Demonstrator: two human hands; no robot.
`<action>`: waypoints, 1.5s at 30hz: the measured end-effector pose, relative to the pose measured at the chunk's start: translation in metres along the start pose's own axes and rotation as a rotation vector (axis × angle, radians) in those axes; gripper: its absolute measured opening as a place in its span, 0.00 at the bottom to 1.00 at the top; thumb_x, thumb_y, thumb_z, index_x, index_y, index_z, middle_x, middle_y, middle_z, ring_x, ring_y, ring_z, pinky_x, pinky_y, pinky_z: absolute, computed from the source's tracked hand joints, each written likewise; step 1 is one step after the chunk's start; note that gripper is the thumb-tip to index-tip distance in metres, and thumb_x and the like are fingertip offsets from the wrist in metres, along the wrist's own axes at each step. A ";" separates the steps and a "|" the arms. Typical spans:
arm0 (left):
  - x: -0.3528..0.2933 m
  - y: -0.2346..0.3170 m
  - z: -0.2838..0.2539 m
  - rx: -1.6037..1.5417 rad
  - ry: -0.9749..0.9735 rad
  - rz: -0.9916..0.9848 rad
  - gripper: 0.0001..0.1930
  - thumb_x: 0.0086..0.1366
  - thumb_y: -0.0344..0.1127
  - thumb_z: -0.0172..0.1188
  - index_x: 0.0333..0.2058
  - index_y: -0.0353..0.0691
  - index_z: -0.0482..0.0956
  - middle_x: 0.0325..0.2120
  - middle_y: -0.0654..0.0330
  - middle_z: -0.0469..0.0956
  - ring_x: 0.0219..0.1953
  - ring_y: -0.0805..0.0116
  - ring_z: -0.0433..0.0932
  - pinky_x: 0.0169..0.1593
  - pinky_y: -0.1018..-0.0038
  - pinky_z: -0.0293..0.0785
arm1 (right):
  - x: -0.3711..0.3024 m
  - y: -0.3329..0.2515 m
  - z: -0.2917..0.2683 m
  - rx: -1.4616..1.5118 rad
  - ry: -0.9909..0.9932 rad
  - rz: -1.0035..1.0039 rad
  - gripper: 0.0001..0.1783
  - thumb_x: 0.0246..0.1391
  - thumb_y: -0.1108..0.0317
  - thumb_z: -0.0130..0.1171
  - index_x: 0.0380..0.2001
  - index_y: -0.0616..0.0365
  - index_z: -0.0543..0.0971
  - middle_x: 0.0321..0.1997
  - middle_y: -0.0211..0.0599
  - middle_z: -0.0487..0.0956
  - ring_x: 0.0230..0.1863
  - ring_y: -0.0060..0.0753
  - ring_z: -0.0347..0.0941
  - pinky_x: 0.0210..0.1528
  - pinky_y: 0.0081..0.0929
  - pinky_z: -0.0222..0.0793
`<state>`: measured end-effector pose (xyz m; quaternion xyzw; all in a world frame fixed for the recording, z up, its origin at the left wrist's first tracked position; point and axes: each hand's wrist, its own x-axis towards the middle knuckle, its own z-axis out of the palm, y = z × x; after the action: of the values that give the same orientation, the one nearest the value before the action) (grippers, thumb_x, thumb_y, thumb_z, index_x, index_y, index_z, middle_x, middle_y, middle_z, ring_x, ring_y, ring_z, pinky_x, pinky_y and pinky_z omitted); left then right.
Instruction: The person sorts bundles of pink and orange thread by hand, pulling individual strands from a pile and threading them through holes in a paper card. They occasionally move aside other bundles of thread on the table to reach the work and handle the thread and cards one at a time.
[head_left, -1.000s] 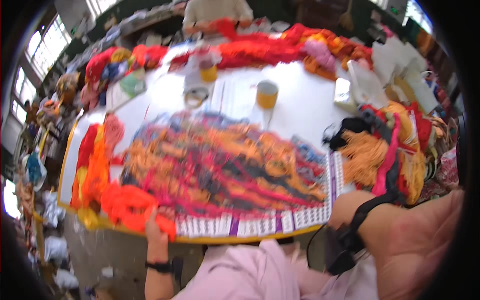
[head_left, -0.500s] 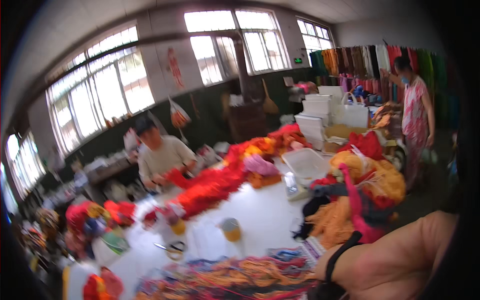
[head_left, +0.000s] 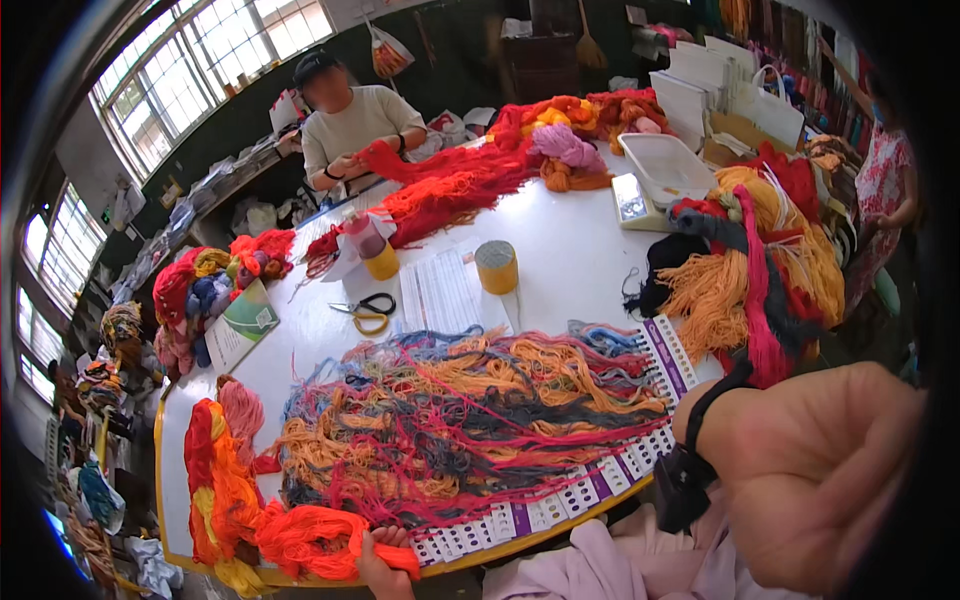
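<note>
At the table's near edge my left hand [head_left: 385, 568] has its fingers closed round the end of a bright orange-red yarn skein [head_left: 310, 540]. The rest of that skein lies to the left, beside a bundle of red, orange and yellow yarn [head_left: 205, 480]. My right hand [head_left: 825, 470] is raised close at the right, with a black band at the wrist; its fingers are cut off by the dark rim. In front of me spreads a tangle of multicoloured yarn strands [head_left: 470, 420], lying over purple-and-white punched cards [head_left: 560, 505].
Scissors [head_left: 368, 312], a yellow-sided cylinder [head_left: 497, 268] and printed sheets [head_left: 440, 290] lie mid-table. Across the table a person [head_left: 360, 130] handles red yarn [head_left: 440, 200]. At right are a white tray [head_left: 665, 165], a scale [head_left: 637, 203] and piled yarn [head_left: 790, 250]. Another person [head_left: 885, 190] stands beyond.
My view has dropped towards the table and steadied. My left hand with the orange-red skein has come into sight. More of the multicoloured yarn and the cards shows.
</note>
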<state>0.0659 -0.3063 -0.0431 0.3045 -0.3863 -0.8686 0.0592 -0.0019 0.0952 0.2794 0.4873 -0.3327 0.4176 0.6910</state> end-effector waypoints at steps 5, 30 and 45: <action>-0.016 0.027 0.027 0.075 -0.008 0.133 0.19 0.69 0.50 0.52 0.36 0.38 0.79 0.36 0.52 0.81 0.41 0.60 0.78 0.54 0.62 0.73 | -0.065 -0.032 0.016 0.006 -0.379 0.729 0.04 0.53 0.74 0.59 0.33 0.56 0.76 0.29 0.32 0.74 0.29 0.28 0.70 0.30 0.25 0.65; 0.007 -0.002 0.057 0.046 -0.200 -0.091 0.17 0.71 0.36 0.50 0.50 0.25 0.70 0.40 0.49 0.77 0.42 0.61 0.78 0.47 0.65 0.77 | -0.334 -0.125 0.105 0.786 -0.455 2.468 0.10 0.66 0.64 0.50 0.36 0.58 0.76 0.27 0.28 0.79 0.22 0.13 0.68 0.22 0.14 0.62; 0.000 0.006 0.054 -0.101 -0.263 -0.143 0.24 0.73 0.43 0.46 0.58 0.29 0.67 0.51 0.48 0.73 0.52 0.59 0.73 0.52 0.63 0.75 | -0.332 -0.122 0.105 0.841 -0.502 2.450 0.11 0.67 0.63 0.49 0.35 0.57 0.76 0.25 0.27 0.79 0.21 0.13 0.70 0.20 0.13 0.63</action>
<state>0.0341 -0.2762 -0.0104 0.2114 -0.3240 -0.9213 -0.0387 -0.0400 -0.1104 -0.0247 0.1124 -0.5194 0.7384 -0.4152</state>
